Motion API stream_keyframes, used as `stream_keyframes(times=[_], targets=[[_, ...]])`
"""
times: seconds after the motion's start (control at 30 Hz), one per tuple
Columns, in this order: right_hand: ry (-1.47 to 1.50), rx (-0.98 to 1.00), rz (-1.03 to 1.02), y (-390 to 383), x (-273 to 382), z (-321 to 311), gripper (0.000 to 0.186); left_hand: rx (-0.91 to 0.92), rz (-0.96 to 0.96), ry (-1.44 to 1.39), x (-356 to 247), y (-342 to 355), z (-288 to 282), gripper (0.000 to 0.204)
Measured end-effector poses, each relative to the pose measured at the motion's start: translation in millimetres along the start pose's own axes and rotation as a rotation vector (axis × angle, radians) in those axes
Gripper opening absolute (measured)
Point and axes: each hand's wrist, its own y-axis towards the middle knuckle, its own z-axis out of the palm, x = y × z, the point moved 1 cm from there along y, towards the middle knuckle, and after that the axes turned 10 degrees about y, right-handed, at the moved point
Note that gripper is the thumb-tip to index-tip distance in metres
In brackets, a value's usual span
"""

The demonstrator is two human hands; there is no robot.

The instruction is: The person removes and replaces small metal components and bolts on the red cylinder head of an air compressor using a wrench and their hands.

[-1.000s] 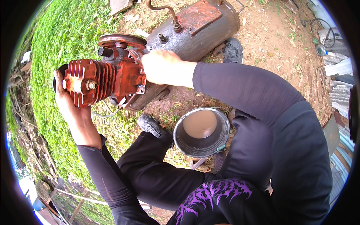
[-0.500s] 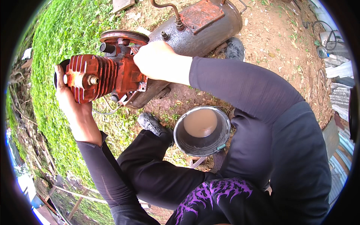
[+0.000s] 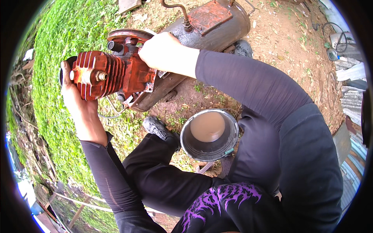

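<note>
Both my hands grip a red, greasy compressor pump (image 3: 130,73) with a finned cylinder head (image 3: 92,75) and a pulley wheel (image 3: 130,35) on its far side. My left hand (image 3: 79,103) is wrapped round the head end from the left and below, its thumb up along the edge by a dark round part. My right hand (image 3: 161,52) holds the pump's body near the pulley, the fingers mostly hidden behind it. Beyond and partly under the pump lies a grey cylindrical air tank (image 3: 210,37) with a red plate on top and a bent pipe (image 3: 176,7).
A black bucket (image 3: 229,149) of brownish water stands between my legs, close to my shoes (image 3: 157,128). Grass (image 3: 50,116) covers the left side, bare soil (image 3: 279,46) the right. Corrugated metal sheets (image 3: 351,73) and a dark cable (image 3: 338,29) lie at the far right.
The pump has shifted slightly to the right and tilted a little, with both hands still on it. The bucket and tank have hardly changed place.
</note>
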Motion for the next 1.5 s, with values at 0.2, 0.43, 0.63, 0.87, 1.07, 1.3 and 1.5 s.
stream_keyframes(times=[0.2,0.43,0.63,0.87,1.07,1.3,1.5], targets=[[0.042,-0.021,-0.02,-6,0,5,0.017,-0.001,-0.002,0.017,-1,-5,5,0.04],[0.072,0.064,0.007,-5,-3,6,0.017,-0.03,-0.027,0.007,-2,-5,6,0.041],[0.064,0.102,0.06,-10,2,-14,0.013,-0.024,-0.012,0.001,-2,-5,4,0.04],[0.192,0.024,0.072,-36,2,18,0.018,-0.056,0.032,0.014,1,-2,6,0.039],[0.245,0.067,0.228,-36,0,11,0.02,-0.077,0.03,0.016,1,-4,6,0.039],[0.257,0.124,0.3,-33,4,9,0.022,-0.029,0.039,-0.039,2,0,3,0.04],[0.334,0.19,0.333,-41,22,11,0.024,-0.118,0.037,-0.009,-3,-9,11,0.04]])
